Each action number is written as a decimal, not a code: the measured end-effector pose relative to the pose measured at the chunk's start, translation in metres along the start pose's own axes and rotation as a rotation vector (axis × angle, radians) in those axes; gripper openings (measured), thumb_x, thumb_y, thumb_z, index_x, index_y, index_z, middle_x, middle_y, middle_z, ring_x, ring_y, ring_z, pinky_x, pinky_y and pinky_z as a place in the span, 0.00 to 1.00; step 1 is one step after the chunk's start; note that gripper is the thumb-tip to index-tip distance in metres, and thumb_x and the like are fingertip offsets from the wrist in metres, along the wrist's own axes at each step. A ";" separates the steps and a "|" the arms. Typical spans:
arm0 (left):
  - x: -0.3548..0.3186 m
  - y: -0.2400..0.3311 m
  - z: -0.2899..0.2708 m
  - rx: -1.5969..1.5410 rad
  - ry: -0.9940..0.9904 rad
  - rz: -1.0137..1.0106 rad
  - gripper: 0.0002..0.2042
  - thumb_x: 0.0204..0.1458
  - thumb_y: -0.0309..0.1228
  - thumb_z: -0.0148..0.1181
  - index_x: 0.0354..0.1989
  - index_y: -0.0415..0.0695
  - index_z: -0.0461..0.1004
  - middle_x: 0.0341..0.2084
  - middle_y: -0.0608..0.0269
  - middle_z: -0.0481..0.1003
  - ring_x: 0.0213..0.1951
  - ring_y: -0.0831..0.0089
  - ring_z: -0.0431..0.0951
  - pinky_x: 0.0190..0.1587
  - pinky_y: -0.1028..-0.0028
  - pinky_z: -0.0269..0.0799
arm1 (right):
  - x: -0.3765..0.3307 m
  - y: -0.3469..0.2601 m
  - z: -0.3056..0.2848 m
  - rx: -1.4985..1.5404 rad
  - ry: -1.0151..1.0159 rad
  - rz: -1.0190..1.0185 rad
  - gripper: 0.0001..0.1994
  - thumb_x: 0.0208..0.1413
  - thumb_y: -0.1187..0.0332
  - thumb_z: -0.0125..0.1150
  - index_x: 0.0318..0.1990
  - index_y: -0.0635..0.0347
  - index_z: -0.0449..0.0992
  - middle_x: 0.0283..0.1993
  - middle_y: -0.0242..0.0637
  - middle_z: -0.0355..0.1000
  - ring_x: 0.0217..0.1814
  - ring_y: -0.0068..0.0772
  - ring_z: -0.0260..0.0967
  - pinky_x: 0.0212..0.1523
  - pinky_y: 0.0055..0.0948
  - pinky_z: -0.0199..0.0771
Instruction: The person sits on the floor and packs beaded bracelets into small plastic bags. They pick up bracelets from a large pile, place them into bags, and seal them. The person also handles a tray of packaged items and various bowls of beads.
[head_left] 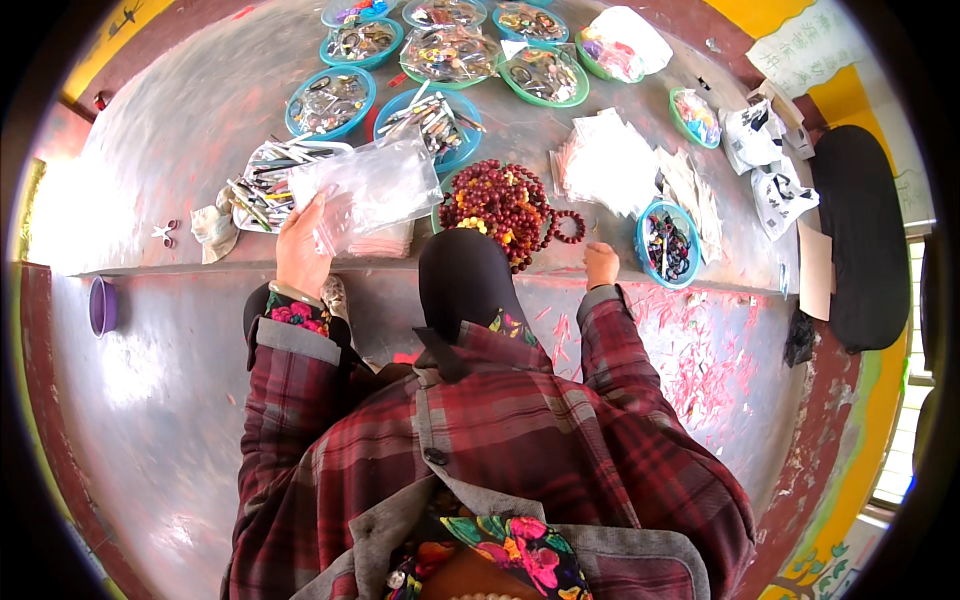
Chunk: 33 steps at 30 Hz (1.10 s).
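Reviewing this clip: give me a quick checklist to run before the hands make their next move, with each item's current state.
1. Clear plastic bag held: ok, the left hand grips it near its left end.
2. Bag mouth open: cannot tell, the film is too see-through to make it out.
3. Right hand free: cannot tell, its fingers look curled and could hide something small.
4. Dark red beads near the hands: ok, they lie heaped between the two.
5. All beads in one heap: not ok, a small loop sticks out at the right.
6. Scissors clear of both hands: ok, they lie apart at the far left.
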<state>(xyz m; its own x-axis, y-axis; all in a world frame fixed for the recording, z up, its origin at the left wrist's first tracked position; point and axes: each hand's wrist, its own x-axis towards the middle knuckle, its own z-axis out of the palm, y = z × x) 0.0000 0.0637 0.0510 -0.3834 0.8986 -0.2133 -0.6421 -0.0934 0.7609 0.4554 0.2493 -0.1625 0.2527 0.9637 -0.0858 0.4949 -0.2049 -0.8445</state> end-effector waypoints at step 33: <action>0.005 -0.009 0.001 0.047 0.072 -0.018 0.13 0.56 0.29 0.50 0.47 0.35 0.69 0.41 0.59 0.73 0.41 0.68 0.75 0.45 0.69 0.71 | -0.036 -0.167 0.050 -0.184 -0.150 -0.503 0.10 0.48 0.63 0.59 0.34 0.58 0.75 0.31 0.45 0.74 0.34 0.47 0.72 0.36 0.37 0.70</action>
<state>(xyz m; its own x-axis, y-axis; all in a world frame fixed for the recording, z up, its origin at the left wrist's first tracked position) 0.0044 0.0692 0.0438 -0.4205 0.8664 -0.2693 -0.6178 -0.0560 0.7844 0.3222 0.2572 -0.0451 -0.1665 0.9614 0.2189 0.6643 0.2734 -0.6957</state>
